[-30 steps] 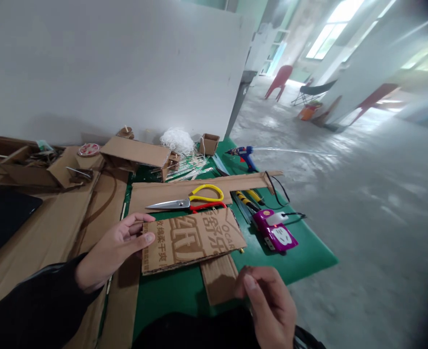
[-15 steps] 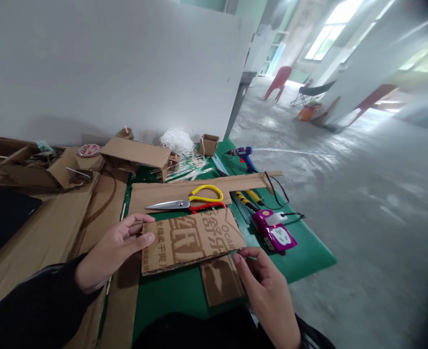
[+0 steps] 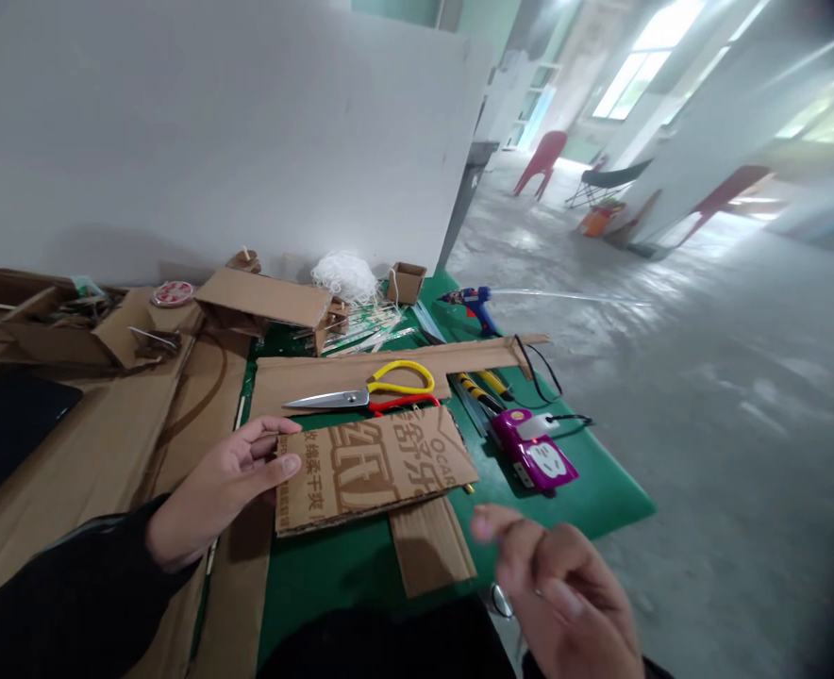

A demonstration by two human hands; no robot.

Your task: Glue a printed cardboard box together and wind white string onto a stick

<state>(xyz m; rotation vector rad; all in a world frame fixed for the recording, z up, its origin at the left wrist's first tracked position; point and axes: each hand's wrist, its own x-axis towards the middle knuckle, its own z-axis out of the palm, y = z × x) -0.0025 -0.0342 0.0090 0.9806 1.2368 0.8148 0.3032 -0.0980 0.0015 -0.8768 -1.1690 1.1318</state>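
Observation:
My left hand (image 3: 247, 476) grips the left end of a printed cardboard piece (image 3: 381, 467), thumb on top and fingers behind its edge. The piece is tilted above the green tabletop, with a layered lower edge. To its right, apart from it, my right hand (image 3: 558, 575) has its index finger stretched out and the other fingers bent. No object shows in it, and its fingertips are slightly blurred. Scissors (image 3: 360, 396) with one yellow and one red handle lie just beyond the piece. Partly under it is a plain cardboard strip (image 3: 432, 552).
A purple power strip (image 3: 536, 453) and yellow-black-handled tools (image 3: 482, 389) lie to the right. Farther back are a blue glue gun (image 3: 475, 304), white string (image 3: 346, 275), thin sticks (image 3: 371, 328) and a small cardboard box (image 3: 407, 281). A cardboard tray (image 3: 70, 339) stands left.
My right hand has let go of the cardboard piece's right corner and moved down and right, towards me. My left hand and the piece have barely moved.

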